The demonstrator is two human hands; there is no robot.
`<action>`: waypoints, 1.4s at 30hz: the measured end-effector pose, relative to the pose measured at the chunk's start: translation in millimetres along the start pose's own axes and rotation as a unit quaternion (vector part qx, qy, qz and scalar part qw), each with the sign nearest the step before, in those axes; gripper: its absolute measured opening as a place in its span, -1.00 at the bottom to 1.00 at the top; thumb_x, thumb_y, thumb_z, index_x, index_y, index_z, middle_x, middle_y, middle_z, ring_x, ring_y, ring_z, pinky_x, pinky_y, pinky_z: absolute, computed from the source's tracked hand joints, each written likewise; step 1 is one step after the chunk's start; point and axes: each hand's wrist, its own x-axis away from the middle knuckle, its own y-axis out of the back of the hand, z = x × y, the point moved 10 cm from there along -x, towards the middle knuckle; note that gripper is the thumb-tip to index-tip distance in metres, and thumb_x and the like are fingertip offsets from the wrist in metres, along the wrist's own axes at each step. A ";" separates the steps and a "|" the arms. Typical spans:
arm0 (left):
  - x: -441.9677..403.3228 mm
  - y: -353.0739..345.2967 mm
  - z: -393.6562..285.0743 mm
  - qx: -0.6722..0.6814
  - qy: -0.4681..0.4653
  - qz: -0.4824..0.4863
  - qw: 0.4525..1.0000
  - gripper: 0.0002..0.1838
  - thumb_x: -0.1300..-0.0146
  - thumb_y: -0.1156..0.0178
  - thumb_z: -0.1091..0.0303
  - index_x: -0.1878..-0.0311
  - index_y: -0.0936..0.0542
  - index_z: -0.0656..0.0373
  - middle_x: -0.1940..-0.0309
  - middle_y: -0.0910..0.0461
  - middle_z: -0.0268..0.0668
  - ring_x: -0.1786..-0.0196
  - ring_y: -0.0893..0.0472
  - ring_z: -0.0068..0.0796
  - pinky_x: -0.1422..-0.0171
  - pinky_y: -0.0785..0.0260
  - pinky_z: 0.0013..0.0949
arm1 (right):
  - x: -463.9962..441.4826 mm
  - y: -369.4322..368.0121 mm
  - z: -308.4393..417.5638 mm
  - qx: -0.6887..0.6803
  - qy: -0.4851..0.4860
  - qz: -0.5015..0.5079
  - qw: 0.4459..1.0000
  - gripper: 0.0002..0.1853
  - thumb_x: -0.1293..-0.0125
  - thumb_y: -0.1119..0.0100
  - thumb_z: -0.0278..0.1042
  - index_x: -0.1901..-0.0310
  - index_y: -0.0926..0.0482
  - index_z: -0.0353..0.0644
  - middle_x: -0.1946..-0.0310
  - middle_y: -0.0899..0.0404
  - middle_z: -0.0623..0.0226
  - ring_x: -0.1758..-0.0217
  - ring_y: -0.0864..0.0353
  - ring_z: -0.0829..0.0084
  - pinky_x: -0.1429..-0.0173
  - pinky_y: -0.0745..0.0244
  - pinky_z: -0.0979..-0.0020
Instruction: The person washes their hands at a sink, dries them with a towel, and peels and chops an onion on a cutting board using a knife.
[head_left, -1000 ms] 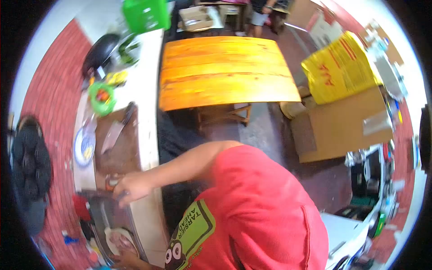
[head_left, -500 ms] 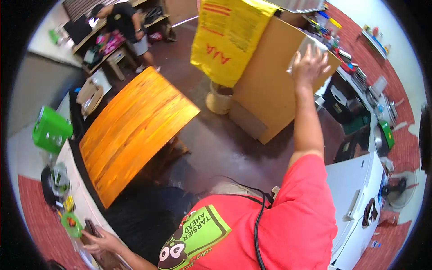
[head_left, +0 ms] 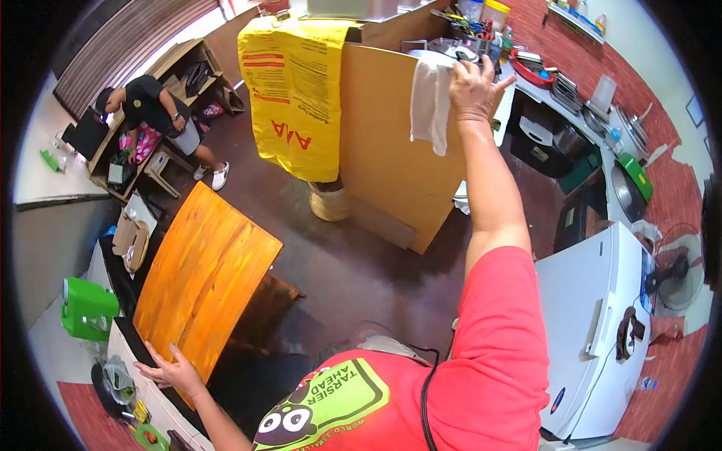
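Here, in the head view, the following is recorded. Right hand (head_left: 475, 94): raised at the far end of the outstretched arm, fingers spread, no grip seen; whether the cloth is touched by it cannot be told. White cloth (head_left: 430, 109): hung at the upper edge of a tan board (head_left: 380, 139), just beside the right hand. Yellow sack (head_left: 289, 98): draped over the same board, to the left of the cloth. Left hand (head_left: 180, 374): opened, fingers fanned, nothing held, placed over the near end of an orange wooden table (head_left: 207, 263); contact with the wood cannot be told. White refrigerator (head_left: 587, 301): stood at the right. Red basin (head_left: 530, 71): set among kitchenware beyond the raised hand. Another person (head_left: 150, 109): bent over at the far left, well apart. Hazards, as judged: the cloth, being loosely hung, might be slid to the floor by a careless brush of the fingers; the board might be tilted, and the sack dragged with it, if the cloth were snagged and pulled hard; balance might be lost through so long a reach.
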 end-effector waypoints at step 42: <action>251.7 -44.5 -242.4 -0.030 -0.120 0.436 0.891 -0.37 -0.18 -0.29 0.22 -0.33 -0.35 -0.01 -0.51 0.37 -0.13 -0.54 0.24 -0.05 -0.39 0.23 0.46 | 227.0 308.7 -231.5 -0.888 -0.451 0.088 0.019 -0.75 -0.32 -0.09 -0.29 0.54 -0.55 -0.03 0.61 -0.46 0.38 0.49 -0.51 0.35 0.23 -0.48 0.14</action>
